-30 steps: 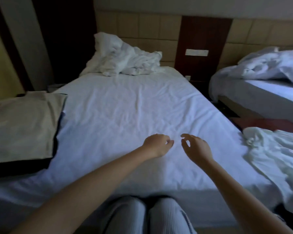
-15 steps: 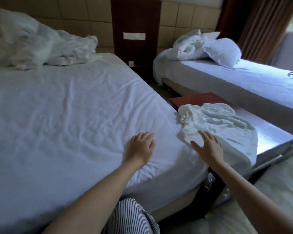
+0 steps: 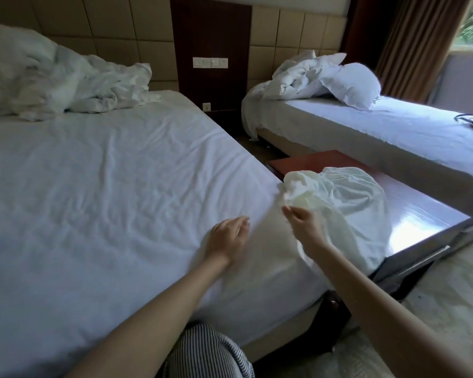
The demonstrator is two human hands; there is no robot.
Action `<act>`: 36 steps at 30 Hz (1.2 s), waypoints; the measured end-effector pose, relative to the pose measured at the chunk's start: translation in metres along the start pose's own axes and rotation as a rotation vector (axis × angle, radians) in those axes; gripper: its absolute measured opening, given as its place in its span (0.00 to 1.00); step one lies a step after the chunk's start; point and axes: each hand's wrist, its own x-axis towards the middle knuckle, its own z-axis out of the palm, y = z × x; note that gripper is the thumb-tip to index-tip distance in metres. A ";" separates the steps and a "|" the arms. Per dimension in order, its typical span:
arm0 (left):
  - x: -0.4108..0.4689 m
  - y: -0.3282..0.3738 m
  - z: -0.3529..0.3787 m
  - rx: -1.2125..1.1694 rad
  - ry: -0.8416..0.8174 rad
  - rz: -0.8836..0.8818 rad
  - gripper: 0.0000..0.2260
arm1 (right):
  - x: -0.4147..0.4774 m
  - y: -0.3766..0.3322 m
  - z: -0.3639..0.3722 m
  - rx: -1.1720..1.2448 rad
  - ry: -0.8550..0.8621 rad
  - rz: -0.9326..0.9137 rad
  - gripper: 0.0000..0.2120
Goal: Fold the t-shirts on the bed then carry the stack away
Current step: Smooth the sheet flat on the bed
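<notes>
A: Status, left to right?

B: Crumpled duvet (image 3: pixel 52 77) at the far left corner of the bed (image 3: pixel 93 186). Left hand (image 3: pixel 228 236) low over the sheet near the bed's right edge, fingers loose and spread, holding nothing. Contact with the sheet: cannot tell.

A: Right hand?

B: Right hand (image 3: pixel 302 227) just beside it, fingertips drawn together, apparently pinching the near edge of the t-shirt (image 3: pixel 344 208). Shirt is bunched and unfolded, lying across the bed's right edge and the low table (image 3: pixel 426 211).

A: Progress?

B: Judged early. No folded shirt or stack in view. Left to do: spread it on the bed, fold, carry away.
</notes>
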 end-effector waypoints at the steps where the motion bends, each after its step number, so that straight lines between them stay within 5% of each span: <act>1: 0.003 0.010 -0.007 -0.288 -0.051 -0.159 0.25 | -0.005 -0.012 0.014 0.096 -0.055 0.010 0.17; 4: 0.016 0.031 -0.033 -1.014 -0.170 -0.609 0.22 | -0.026 -0.038 0.057 0.233 -0.248 0.041 0.12; 7: 0.021 0.033 -0.057 -1.106 -0.246 -0.800 0.15 | -0.043 -0.047 0.078 0.251 -0.365 0.024 0.14; 11: 0.027 0.018 -0.071 -1.119 -0.008 -0.861 0.12 | -0.048 -0.040 0.068 0.154 -0.369 -0.082 0.07; 17: 0.014 -0.033 -0.128 -0.888 0.412 -0.833 0.10 | -0.030 -0.023 0.054 -0.383 -0.022 -0.388 0.16; 20: -0.007 -0.055 -0.159 -0.792 0.487 -0.798 0.08 | -0.028 -0.028 0.064 -0.640 -0.176 -0.260 0.31; 24: -0.033 -0.081 -0.176 -0.516 0.369 -0.787 0.11 | -0.042 -0.016 0.108 -0.895 -0.516 -0.205 0.26; 28: -0.046 -0.076 -0.172 -0.090 0.053 -0.708 0.16 | -0.058 -0.009 0.123 -0.760 -0.362 -0.254 0.18; 32: -0.031 -0.044 -0.160 0.397 0.114 -0.534 0.21 | -0.089 -0.030 0.125 -0.444 -0.495 -0.307 0.24; 36: -0.001 -0.001 -0.119 0.405 0.046 -0.123 0.22 | -0.104 -0.031 0.113 -0.348 -0.687 -0.378 0.14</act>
